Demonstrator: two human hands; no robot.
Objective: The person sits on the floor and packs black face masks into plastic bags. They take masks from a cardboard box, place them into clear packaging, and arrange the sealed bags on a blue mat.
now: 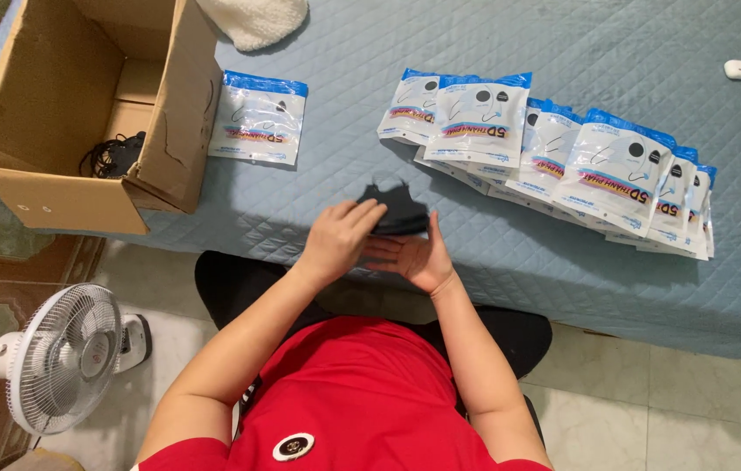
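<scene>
Shirt: I see a red shirt (362, 392) closest to the lens.
Left hand: my left hand (338, 237) lies palm down, fingers curled over a stack of black masks (398, 212).
Right hand: my right hand (414, 257) is open, palm up, cupping the stack from below.
Masks: held at the near edge of the blue quilt (519, 35).
Packets: an overlapping row of packets (554, 161) toward the right edge.
Box: cardboard box (83, 105) on the left corner.
</scene>
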